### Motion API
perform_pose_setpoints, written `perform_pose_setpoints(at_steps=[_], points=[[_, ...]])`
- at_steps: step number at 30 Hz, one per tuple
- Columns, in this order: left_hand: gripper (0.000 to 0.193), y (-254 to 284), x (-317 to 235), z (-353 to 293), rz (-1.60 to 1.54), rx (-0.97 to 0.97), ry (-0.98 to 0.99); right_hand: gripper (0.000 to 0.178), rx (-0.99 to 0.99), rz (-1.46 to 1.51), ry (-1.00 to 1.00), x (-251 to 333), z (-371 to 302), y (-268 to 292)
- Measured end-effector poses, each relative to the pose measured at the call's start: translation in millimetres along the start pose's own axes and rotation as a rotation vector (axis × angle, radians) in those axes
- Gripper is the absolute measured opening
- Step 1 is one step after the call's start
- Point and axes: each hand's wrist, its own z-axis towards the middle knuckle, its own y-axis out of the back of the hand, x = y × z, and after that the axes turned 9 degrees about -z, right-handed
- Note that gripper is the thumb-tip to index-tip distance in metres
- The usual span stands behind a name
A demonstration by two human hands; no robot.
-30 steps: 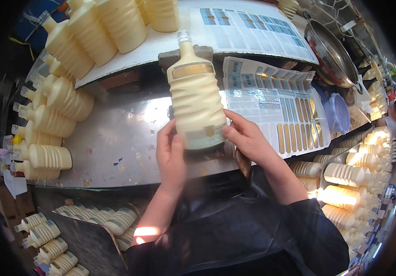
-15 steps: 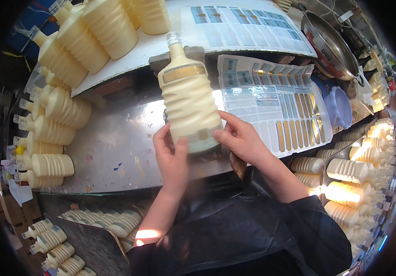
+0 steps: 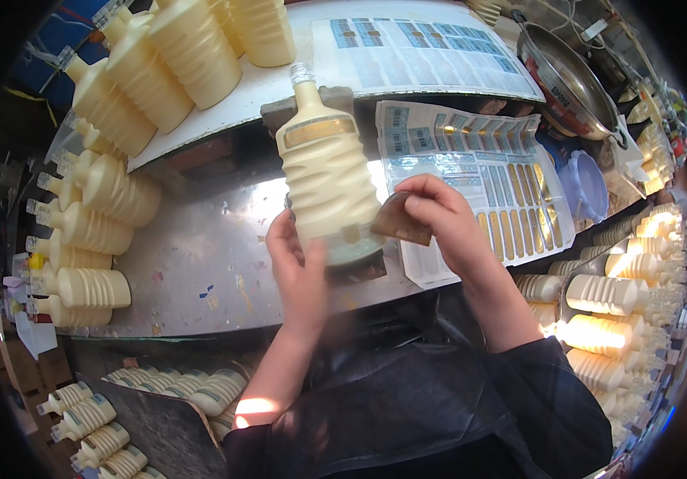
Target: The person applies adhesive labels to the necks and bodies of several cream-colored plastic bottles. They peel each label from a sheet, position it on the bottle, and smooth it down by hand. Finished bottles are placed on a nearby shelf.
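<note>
A scuffed metal worktop spans the frame's centre left, label sheets at upper right, cream bottles along both edges. At centre, the left hand clasps the ribbed bottle low; the right hand pinches a flat brown piece

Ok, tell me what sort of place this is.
Likely a small bottle-labelling workshop: rows of cream bottles, a sheet of gold and blue labels, and a held bottle bearing a gold strip.

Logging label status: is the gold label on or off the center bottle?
On: the gold label lies across the shoulder of the bottle, which the left hand holds near its base. Cannot tell whether every edge sticks.
</note>
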Motion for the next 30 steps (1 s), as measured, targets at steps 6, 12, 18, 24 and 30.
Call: perform_pose_setpoints(at_steps=[6,12,18,24,30], points=[[0.055,-0.2,1.0,-1.1,0.065,0.030,-0.038,0.027,-0.080,-0.824,0.643,19.9,-23.4,-33.1],[0.045,3.4,2.2,1.1,-0.048,-0.014,0.016,0.027,-0.141,-1.004,1.210,13.6,-29.2,-37.1],[0.037,9.7,0.5,6.7,-0.050,-0.059,0.066,0.030,-0.068,-1.099,1.246,22.8,-39.5,-50.8],[0.040,15.4,-3.8,14.7,-0.160,-0.014,0.147,0.021,-0.027,-1.145,1.172,15.0,-40.8,-73.4],[0.054,2.8,3.1,9.3,0.128,-0.009,-0.053,0.026,-0.219,-0.991,0.385,24.0,-37.4,-35.0]])
